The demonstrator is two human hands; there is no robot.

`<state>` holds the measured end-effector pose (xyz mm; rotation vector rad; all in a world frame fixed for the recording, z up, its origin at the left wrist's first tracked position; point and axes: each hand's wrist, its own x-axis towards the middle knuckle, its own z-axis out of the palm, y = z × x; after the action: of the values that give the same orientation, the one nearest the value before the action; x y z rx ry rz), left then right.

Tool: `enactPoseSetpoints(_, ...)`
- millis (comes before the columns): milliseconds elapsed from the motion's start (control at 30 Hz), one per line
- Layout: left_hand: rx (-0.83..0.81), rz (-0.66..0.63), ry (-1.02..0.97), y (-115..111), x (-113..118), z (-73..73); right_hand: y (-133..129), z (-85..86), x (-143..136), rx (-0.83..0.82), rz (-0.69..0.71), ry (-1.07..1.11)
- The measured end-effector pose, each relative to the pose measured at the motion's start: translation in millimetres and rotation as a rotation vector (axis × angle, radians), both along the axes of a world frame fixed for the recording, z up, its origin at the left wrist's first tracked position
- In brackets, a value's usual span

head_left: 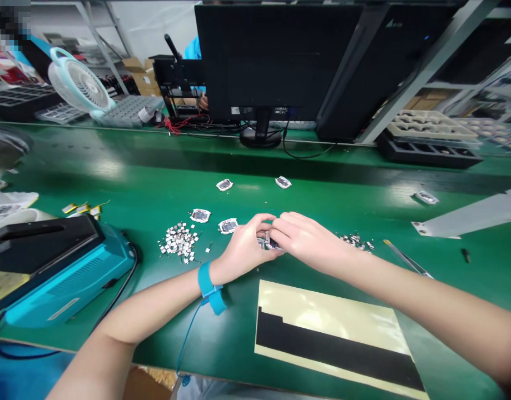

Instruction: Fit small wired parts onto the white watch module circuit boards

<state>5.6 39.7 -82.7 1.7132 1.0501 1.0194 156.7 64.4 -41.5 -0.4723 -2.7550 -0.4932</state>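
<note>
Above the green bench, my left hand (243,248) has its fingers and thumb closed around a small white-framed electronic housing (262,243), mostly hidden by the fingers. From the right, my right hand (300,236) meets it with bent fingers pressed to the same housing. Just left of the hands lies a similar white housing with a circuit board inside (228,226); another housing (201,215) sits farther left. A pile of small white square parts with short leads (179,241) is spread beside my left forearm. Behind my right wrist is a second pile of small parts (357,242).
A yellowish sheet with black strips (330,316) lies in front of me. Tweezers (407,258) rest right, near a slanted metal bracket (467,214). A teal machine (72,278) stands left. Blue wrist strap cord (188,336) hangs over the edge. A monitor (280,61) stands behind.
</note>
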Motion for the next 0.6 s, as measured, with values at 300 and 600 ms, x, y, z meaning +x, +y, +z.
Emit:
enactPoseSetpoints(300,0.016,0.468,0.343,28,-125,2.8,104,-20.8,-60,-0.506,-0.091,0.036)
enactPoseSetpoints(600,-0.019,0.675,0.823,57,-194,-28.0,185,-61.8,-147,-0.573,-0.199,-0.12)
